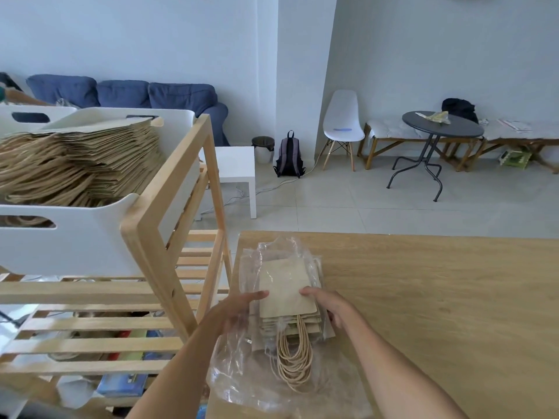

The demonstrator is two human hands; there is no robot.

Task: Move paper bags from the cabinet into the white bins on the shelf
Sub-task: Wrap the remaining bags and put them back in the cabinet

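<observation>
Both forearms reach in from the near edge toward a stack of paper bags (287,293) lying in clear plastic wrap (242,376) on the wooden table (423,297). At the stack's left edge the left hand (234,313) has its fingers curled, gripping bags and wrap; the right hand (325,303) grips the right edge. To the far left, the white bin (75,237) on the wooden shelf (145,228) already holds a thick pile of bags (75,164). Judging by this, much is done; this bundle is yet to be unwrapped and binned.
</observation>
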